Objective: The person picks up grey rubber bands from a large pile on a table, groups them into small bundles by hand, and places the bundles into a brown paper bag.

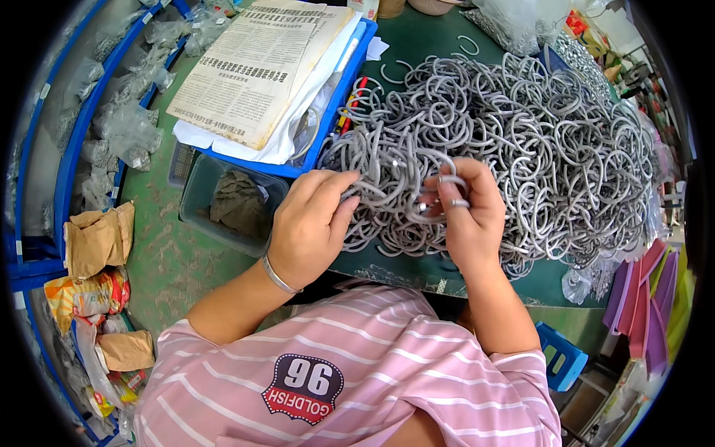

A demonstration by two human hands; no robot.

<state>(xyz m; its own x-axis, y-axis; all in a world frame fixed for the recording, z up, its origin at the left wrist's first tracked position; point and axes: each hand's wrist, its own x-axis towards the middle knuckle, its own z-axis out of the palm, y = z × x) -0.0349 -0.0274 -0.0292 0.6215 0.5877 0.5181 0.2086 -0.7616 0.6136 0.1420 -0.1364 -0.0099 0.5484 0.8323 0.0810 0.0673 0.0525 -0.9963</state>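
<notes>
A big heap of grey open rings [551, 156], shaped like a letter C, spreads over the dark green table top. At the heap's near left edge, my left hand [309, 223] is closed, its thumb and fingers pinching the end of a grey ring [376, 197]. My right hand [477, 212] is closed too, with one or more grey rings [450, 181] between its thumb and curled fingers. Both hands are raised over the near side of the heap, a short gap apart. Blur and overlapping rings hide exactly how many pieces each hand grips.
Left of the heap stands a blue tray [350, 78] with newspapers [246, 71] on top. A clear plastic tub [195, 197] holding a dark cloth sits nearer. Blue shelves [74, 141] with bagged parts line the left. A blue plastic stool [562, 357] is at lower right.
</notes>
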